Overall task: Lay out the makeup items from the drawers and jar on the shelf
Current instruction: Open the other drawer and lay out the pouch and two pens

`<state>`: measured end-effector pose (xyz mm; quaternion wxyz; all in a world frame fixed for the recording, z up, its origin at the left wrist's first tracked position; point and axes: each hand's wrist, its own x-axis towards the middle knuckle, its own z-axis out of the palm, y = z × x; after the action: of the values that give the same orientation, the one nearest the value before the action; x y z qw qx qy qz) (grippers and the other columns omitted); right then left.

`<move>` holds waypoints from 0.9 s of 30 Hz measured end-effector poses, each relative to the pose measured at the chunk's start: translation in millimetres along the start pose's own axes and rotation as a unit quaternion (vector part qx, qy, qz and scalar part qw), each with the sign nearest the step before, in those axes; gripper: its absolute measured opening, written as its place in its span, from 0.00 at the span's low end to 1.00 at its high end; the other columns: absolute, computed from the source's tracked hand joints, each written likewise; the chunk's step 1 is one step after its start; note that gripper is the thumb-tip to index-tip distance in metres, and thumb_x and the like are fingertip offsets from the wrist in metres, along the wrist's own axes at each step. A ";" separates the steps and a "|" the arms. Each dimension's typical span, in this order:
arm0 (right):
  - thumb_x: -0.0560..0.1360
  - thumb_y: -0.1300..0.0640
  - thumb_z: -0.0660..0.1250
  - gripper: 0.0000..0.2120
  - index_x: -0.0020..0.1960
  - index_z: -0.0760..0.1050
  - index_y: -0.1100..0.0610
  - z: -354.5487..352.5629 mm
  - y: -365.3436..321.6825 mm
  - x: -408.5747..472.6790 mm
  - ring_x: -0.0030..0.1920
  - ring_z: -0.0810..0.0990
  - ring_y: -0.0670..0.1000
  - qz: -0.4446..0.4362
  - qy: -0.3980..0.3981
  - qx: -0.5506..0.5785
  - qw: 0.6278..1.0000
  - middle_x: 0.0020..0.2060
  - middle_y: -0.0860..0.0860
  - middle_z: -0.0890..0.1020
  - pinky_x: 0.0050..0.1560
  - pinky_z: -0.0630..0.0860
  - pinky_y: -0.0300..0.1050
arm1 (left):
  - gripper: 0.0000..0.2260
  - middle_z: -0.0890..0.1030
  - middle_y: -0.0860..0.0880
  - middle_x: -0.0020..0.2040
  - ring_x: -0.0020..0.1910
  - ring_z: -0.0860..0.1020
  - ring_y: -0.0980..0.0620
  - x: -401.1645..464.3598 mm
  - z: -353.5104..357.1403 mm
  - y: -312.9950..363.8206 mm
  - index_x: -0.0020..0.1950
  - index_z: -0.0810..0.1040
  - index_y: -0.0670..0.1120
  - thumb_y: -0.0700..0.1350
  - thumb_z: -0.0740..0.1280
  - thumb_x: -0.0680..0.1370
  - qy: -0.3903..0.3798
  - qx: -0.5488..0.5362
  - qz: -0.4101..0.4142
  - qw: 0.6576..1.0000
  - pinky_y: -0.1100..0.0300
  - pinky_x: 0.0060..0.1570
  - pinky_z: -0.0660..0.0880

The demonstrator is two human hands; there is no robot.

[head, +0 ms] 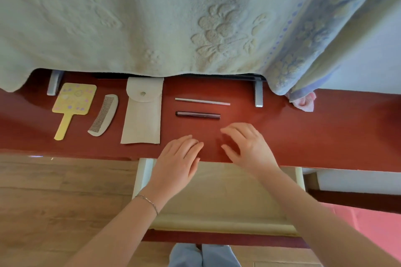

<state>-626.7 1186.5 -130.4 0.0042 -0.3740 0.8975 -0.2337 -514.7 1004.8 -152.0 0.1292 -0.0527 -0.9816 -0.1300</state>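
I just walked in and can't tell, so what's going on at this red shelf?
A person is laying out grooming items on the shelf. A yellow mirror, a comb, a pouch, a white stick and a dark stick already lie there, apart from one another. The left hand and right hand hover open over the shelf's front edge, holding nothing. Below them a drawer stands pulled out, and nothing shows in its visible part.

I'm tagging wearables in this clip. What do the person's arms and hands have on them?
Both forearms are bare, with no sleeves in view. The left hand has a thin silver chain bracelet at the wrist. The right hand shows no bracelet, watch or ring that I can make out.
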 end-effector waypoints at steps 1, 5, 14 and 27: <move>0.70 0.52 0.66 0.16 0.56 0.77 0.57 1.4 -2.6 -14.8 0.56 0.77 0.57 -0.005 -0.012 -0.013 1.000 0.52 0.53 0.80 0.52 0.77 0.54 | 0.14 0.79 0.47 0.55 0.61 0.72 0.48 -8.9 0.2 3.3 0.59 0.76 0.43 0.45 0.61 0.76 -0.014 0.000 0.004 1.000 0.52 0.58 0.72; 0.71 0.41 0.61 0.26 0.63 0.71 0.53 5.0 -17.1 -65.8 0.67 0.69 0.55 -0.010 -0.095 -0.067 0.993 0.63 0.52 0.75 0.66 0.68 0.55 | 0.22 0.76 0.46 0.63 0.67 0.67 0.49 -42.2 -0.4 14.3 0.64 0.72 0.43 0.55 0.59 0.76 -0.097 0.000 0.035 0.995 0.51 0.68 0.63; 0.61 0.22 0.51 0.50 0.75 0.53 0.50 25.5 -29.3 -140.7 0.73 0.53 0.56 -0.059 -0.267 -0.165 0.948 0.74 0.52 0.59 0.68 0.48 0.55 | 0.47 0.60 0.47 0.75 0.74 0.53 0.48 -97.6 3.8 23.6 0.73 0.61 0.43 0.75 0.55 0.65 -0.282 0.040 0.090 0.954 0.45 0.68 0.51; 0.57 0.29 0.69 0.56 0.75 0.53 0.54 22.9 -24.2 -127.7 0.73 0.53 0.56 -0.024 -0.213 -0.198 0.956 0.74 0.52 0.60 0.70 0.48 0.56 | 0.50 0.60 0.44 0.74 0.74 0.53 0.45 -84.2 4.9 16.9 0.74 0.58 0.40 0.69 0.68 0.63 -0.214 0.083 0.087 0.969 0.43 0.68 0.53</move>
<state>-514.4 1248.2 -161.9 0.1155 -0.4297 0.8949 0.0340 -432.6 1016.5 -175.0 -0.0696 -0.1540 -0.9854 -0.0221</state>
